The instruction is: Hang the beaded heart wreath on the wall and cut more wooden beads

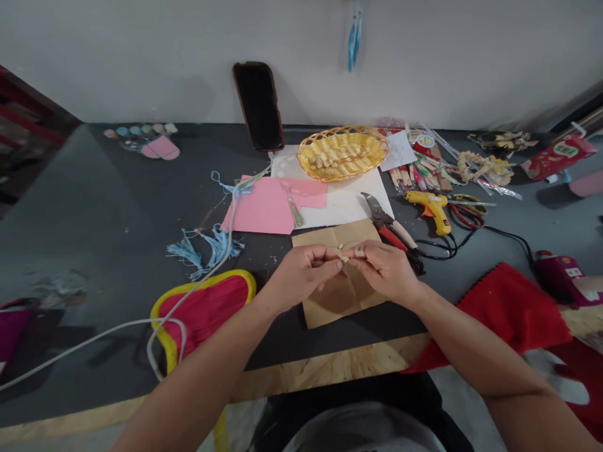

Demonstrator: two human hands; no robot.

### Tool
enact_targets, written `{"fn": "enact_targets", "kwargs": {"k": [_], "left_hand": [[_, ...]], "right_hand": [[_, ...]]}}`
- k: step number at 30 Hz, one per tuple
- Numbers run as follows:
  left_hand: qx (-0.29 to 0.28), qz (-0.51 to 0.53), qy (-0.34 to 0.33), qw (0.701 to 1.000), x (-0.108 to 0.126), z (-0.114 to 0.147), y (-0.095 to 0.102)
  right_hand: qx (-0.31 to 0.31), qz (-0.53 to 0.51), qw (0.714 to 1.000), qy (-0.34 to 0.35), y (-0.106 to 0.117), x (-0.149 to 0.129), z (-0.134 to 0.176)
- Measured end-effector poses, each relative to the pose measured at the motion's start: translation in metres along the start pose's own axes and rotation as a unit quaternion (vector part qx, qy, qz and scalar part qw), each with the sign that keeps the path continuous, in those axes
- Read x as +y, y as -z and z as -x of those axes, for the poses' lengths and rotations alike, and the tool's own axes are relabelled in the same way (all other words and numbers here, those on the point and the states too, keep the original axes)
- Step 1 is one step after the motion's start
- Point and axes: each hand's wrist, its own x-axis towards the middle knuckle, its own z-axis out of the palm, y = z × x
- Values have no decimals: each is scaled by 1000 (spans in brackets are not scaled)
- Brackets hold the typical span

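My left hand (306, 271) and my right hand (386, 270) meet over a sheet of brown paper (346, 298). Between their pinched fingertips is a small cream-coloured piece (345, 258) with what looks like thin cord. Its exact kind is too small to make out, and the fingers hide part of it. Just beyond the right hand lie pruning shears (391, 226) with one red and one pale handle. Pink paper (261, 204) and a white sheet (325, 216) lie behind the hands, with a greenish tassel (296, 212) on top.
A yellow woven basket (343, 154) holds small pale pieces. To the right are a yellow glue gun (433, 210), scissors (468, 212) and red cloth (513, 307). Blue tassels (207, 250), a white cable (188, 292) and a pink-and-yellow pad (207, 307) lie left. A phone (258, 107) leans against the wall.
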Motion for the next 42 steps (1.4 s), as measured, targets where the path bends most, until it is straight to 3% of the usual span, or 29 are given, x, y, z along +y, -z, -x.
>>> {"fn": "enact_targets", "kwargs": {"k": [13, 21, 25, 28, 31, 34, 37, 42], "left_hand": [[28, -40, -16, 999, -1, -5, 5], [32, -7, -1, 999, -2, -7, 7], [33, 8, -8, 999, -5, -7, 8], [32, 16, -8, 999, -6, -8, 9], [33, 20, -9, 999, -6, -8, 10], [36, 19, -11, 999, -5, -7, 10], [36, 21, -8, 999, -5, -7, 10], [32, 26, -11, 999, -7, -6, 9]], "right_hand": [[-36, 48, 998, -7, 1, 12, 0], [-58, 77, 995, -21, 6, 17, 0], [-30, 130, 990, -42, 20, 20, -5], [-42, 224, 970, -82, 37, 24, -7], [-121, 334, 927, -121, 51, 26, -4], [-183, 394, 887, -156, 54, 28, 5], [-198, 427, 859, -201, 50, 30, 13], [-184, 426, 861, -209, 50, 36, 12]]}}
